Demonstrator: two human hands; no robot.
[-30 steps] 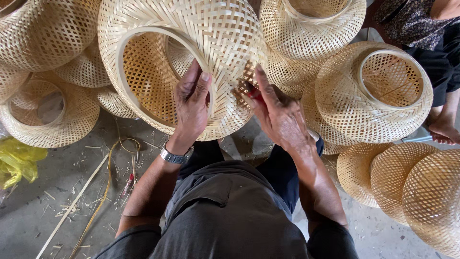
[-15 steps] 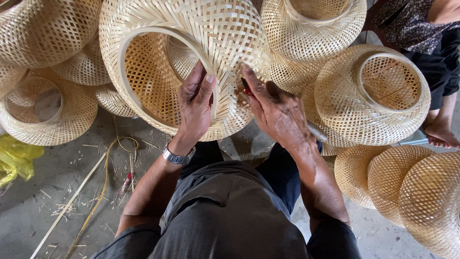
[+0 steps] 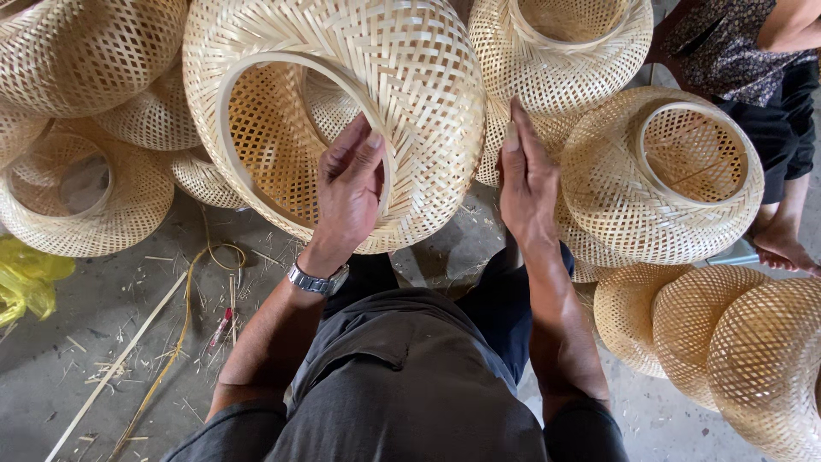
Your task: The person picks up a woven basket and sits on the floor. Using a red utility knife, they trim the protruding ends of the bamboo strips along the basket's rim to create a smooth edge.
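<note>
A large dome-shaped woven bamboo shade (image 3: pixel 410 94) lies tilted in front of me, its round opening facing down and left. My left hand (image 3: pixel 349 192), with a metal watch on the wrist, grips the lower rim of that opening, fingers curled over the edge. My right hand (image 3: pixel 526 175) is stretched flat with the fingers together at the shade's right side, right beside its wall. I see nothing in that hand. My dark trousers fill the bottom of the view.
Several more woven shades (image 3: pixel 658 180) crowd the left, top and right. Another person's dark patterned clothing (image 3: pixel 727 51) and bare foot (image 3: pixel 782 248) are at the upper right. A yellow bag (image 3: pixel 26 282), bamboo strips (image 3: pixel 120 359) and a red-handled tool (image 3: pixel 221 329) lie on the concrete floor.
My right hand has come off the shade's woven wall, moved to the right and straightened out flat. My left hand keeps its hold on the rim.
</note>
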